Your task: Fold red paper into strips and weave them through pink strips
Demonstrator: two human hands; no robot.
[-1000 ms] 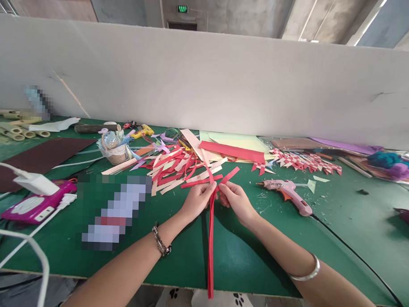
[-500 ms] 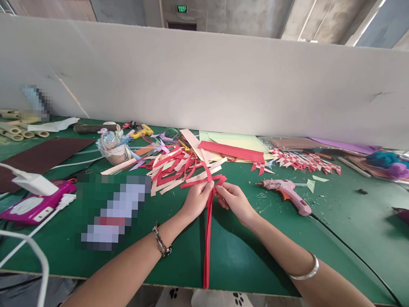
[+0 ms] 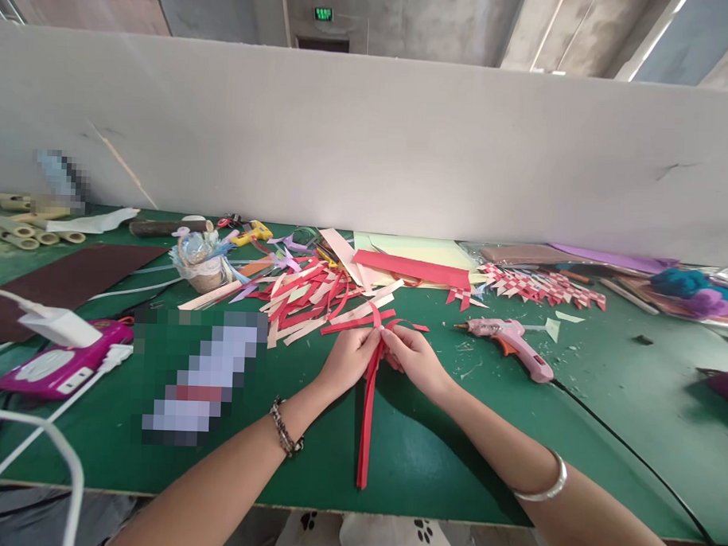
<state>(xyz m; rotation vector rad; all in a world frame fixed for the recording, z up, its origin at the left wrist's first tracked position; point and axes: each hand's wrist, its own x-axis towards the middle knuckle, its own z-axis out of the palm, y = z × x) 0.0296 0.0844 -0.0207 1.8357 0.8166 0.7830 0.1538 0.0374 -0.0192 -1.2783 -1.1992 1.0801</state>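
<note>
Red paper strips (image 3: pixel 366 432) are pinched between my two hands above the green table. My left hand (image 3: pixel 352 356) grips them with thumb and fingers, and my right hand (image 3: pixel 414 356) holds them from the other side, the thumbs almost touching. Below the hands the strips hang toward the table's near edge; above, one end curls up and another bends off to the right. The fold between my fingers is mostly hidden. Just beyond lies a heap of red and pale pink paper strips (image 3: pixel 309 295).
A pink glue gun (image 3: pixel 510 339) with a black cord lies right of my hands. Behind it are red-and-white woven paper pieces (image 3: pixel 543 286). A red paper sheet (image 3: pixel 412 269) rests at the back. Leftward stand a magenta power strip (image 3: pixel 68 362) and a blurred-out object (image 3: pixel 208 379).
The hanging red strips have shortened and swung slightly left at the lower end. A strip end now arcs out to the right above my right hand. My hands stay nearly in place.
</note>
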